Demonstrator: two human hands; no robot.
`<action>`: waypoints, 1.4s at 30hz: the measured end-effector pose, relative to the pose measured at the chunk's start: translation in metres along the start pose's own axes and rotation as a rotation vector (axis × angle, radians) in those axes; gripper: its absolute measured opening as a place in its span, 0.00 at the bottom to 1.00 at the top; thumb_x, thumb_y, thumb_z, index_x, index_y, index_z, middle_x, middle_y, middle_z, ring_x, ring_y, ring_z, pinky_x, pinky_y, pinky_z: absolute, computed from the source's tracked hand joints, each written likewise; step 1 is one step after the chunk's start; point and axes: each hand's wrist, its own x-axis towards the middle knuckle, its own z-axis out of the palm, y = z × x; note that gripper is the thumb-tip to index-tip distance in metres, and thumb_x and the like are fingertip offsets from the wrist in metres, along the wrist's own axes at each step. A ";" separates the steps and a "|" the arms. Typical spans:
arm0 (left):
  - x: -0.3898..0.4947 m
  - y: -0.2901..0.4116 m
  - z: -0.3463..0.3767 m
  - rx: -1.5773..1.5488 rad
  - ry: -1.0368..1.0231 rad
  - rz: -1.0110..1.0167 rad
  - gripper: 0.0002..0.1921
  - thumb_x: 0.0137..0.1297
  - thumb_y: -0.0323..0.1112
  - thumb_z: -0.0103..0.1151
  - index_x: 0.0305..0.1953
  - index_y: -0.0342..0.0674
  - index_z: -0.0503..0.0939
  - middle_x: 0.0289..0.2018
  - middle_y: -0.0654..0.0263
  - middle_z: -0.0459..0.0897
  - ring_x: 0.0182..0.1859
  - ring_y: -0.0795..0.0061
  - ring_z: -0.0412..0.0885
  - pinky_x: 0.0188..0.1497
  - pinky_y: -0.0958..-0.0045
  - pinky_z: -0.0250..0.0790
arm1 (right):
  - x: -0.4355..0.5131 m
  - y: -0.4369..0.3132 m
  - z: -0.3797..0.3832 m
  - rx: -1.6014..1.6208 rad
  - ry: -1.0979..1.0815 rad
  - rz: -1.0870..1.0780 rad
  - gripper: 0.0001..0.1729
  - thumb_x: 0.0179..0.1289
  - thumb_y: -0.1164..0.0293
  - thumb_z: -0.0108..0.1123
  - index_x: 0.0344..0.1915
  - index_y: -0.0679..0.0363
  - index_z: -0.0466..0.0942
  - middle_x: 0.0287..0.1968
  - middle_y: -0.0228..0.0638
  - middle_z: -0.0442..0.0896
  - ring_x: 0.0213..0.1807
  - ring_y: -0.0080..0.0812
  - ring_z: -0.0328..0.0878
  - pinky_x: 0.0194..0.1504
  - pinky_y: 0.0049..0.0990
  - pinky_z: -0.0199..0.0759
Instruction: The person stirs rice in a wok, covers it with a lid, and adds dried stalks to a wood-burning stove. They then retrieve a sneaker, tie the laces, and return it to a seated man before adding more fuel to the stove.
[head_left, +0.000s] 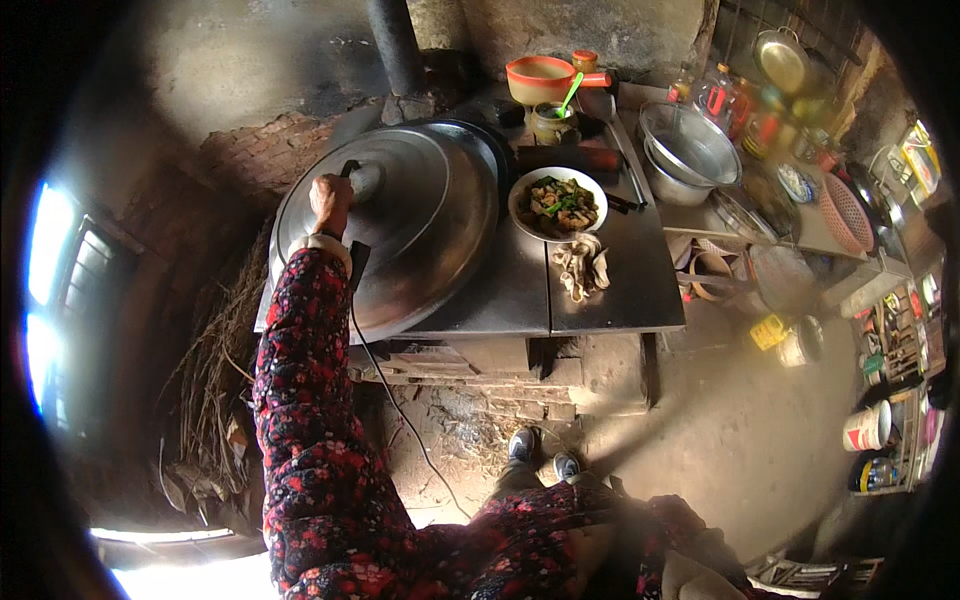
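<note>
My left hand grips the dark handle on top of a large round metal lid. Beneath the lid, the black rim of a wide wok shows at the far right side; what the wok holds is hidden. I cannot tell whether the lid rests fully on it. To the right, a white bowl of cooked food with green pieces stands on the metal stove top. A crumpled pale cloth lies just in front of that bowl. My right hand is out of view.
Behind the bowl are an orange-rimmed pot and a jar with a green spoon. A stovepipe rises at the back. Metal basins and bottles crowd the right counter. Dry brush is piled left; a thin cord hangs from my wrist.
</note>
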 end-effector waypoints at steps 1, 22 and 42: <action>0.009 -0.001 0.009 -0.017 -0.010 0.050 0.14 0.53 0.36 0.53 0.29 0.30 0.81 0.31 0.43 0.80 0.38 0.45 0.80 0.40 0.56 0.70 | 0.001 -0.011 0.001 -0.147 -0.050 0.045 0.12 0.52 0.70 0.55 0.37 0.57 0.81 0.33 0.46 0.83 0.36 0.47 0.80 0.42 0.41 0.74; 0.089 -0.004 0.080 0.073 -0.096 0.245 0.12 0.51 0.38 0.56 0.29 0.35 0.83 0.29 0.50 0.83 0.38 0.52 0.82 0.41 0.60 0.72 | 0.033 -0.090 -0.023 0.051 0.033 0.018 0.11 0.54 0.70 0.55 0.36 0.61 0.80 0.31 0.47 0.82 0.34 0.46 0.80 0.39 0.39 0.75; 0.087 -0.007 0.069 0.136 -0.126 0.284 0.14 0.46 0.42 0.56 0.24 0.37 0.82 0.27 0.48 0.81 0.35 0.50 0.81 0.38 0.58 0.70 | 0.061 -0.088 -0.061 -0.032 -0.078 0.054 0.11 0.55 0.72 0.54 0.37 0.61 0.79 0.30 0.48 0.81 0.33 0.48 0.79 0.39 0.41 0.74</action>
